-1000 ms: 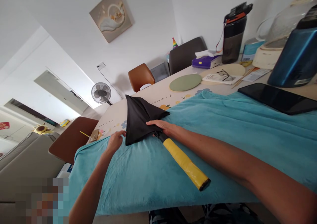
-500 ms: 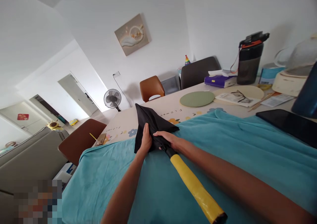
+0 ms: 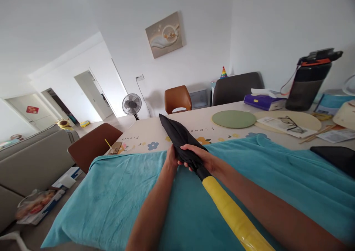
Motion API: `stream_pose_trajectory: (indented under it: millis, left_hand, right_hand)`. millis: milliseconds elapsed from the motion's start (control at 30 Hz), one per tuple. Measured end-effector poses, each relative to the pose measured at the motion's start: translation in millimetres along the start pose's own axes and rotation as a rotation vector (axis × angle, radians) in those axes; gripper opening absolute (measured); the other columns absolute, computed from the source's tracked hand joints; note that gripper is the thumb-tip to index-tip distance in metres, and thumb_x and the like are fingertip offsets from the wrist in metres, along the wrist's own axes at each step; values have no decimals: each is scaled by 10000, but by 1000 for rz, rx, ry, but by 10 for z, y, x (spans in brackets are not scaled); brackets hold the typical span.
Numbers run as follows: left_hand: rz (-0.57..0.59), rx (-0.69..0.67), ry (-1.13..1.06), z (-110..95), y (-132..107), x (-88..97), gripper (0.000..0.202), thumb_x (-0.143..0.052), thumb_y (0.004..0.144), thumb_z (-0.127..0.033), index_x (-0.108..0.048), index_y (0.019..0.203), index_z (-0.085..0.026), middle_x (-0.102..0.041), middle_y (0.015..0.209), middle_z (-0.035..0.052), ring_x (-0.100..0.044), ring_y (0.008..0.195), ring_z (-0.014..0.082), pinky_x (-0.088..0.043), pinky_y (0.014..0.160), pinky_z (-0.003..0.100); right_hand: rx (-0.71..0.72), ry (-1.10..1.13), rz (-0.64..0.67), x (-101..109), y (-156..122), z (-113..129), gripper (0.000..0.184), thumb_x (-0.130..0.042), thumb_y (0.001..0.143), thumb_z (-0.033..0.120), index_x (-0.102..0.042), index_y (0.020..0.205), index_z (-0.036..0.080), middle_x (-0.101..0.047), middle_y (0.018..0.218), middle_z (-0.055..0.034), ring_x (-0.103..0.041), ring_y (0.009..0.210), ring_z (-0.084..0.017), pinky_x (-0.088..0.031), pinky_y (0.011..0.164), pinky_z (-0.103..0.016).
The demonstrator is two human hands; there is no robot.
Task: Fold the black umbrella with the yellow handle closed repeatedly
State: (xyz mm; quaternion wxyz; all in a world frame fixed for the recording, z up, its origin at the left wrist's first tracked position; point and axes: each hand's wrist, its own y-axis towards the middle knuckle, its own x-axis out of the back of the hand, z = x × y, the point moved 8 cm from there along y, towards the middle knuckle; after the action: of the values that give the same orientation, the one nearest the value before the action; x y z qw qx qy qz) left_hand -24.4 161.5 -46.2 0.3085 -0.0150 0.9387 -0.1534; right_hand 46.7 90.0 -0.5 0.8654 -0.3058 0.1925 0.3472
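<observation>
A black umbrella (image 3: 177,132) with a long yellow-wrapped handle (image 3: 233,214) points away from me above the table. Its canopy is folded in, with one flap loose toward the right. My left hand (image 3: 172,158) is closed around the left side of the canopy. On the other side, my right hand (image 3: 201,155) grips the fabric near the shaft, its fingertips curling underneath. Below both arms a teal cloth (image 3: 119,192) covers the near part of the table. The handle's end runs out of the picture at the bottom.
On the table (image 3: 149,129) lie a green round mat (image 3: 234,119), eyeglasses (image 3: 290,123) on papers, a purple tissue box (image 3: 263,101) and a black phone-like slab (image 3: 335,158). A dark bottle (image 3: 310,81) stands at right. Brown chairs (image 3: 94,143) and a fan (image 3: 132,105) are beyond.
The canopy, spread wide before, is now gathered into a narrower bundle. My left hand has gone from lying flat against it to wrapping round it. The view has swung left.
</observation>
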Motion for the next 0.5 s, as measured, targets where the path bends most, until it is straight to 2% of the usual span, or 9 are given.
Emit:
stream_pose_trajectory:
  millis: [133, 233, 300, 400, 500]
  left_hand:
    - [127, 73, -247, -39, -124, -95, 527, -321, 828, -512, -609, 948, -87, -666, 854, 121, -619, 880, 240, -491, 794, 339]
    - [207, 136, -306, -44, -233, -115, 645, -385, 754, -630, -621, 984, -75, -664, 883, 140, -595, 949, 281, -468, 846, 359]
    - [259, 128, -319, -65, -268, -107, 683, -411, 718, -666, -632, 981, -76, -663, 881, 143, -584, 970, 293, -450, 875, 355]
    - [304, 120, -331, -75, -259, -55, 628, -464, 703, -638, -637, 971, -97, -667, 867, 124, -584, 973, 286, -434, 900, 350]
    - [295, 144, -341, -62, -218, 22, 478, -505, 728, -520, -633, 943, -113, -676, 798, 86, -613, 903, 247, -440, 901, 341]
  right_hand:
    - [-26, -63, -65, -86, 24, -94, 296, -474, 817, 401, -536, 812, 112, -646, 707, -91, -552, 457, -108, -471, 376, -206]
    - [-61, -126, -75, -240, 54, -163, 269, -467, 826, 366, -539, 775, 112, -622, 627, -70, -558, 453, -119, -477, 399, -216]
    - [-49, -159, -71, -358, 80, -163, 256, -478, 824, 362, -540, 766, 120, -618, 618, -63, -566, 468, -120, -484, 426, -214]
    - [-47, -217, -81, -458, 112, -194, 288, -482, 822, 420, -546, 772, 143, -628, 653, -63, -584, 512, -128, -499, 470, -228]
    - [-101, -337, -75, -422, 50, -255, 397, -438, 811, 536, -562, 766, 162, -647, 730, -91, -624, 598, -175, -506, 469, -264]
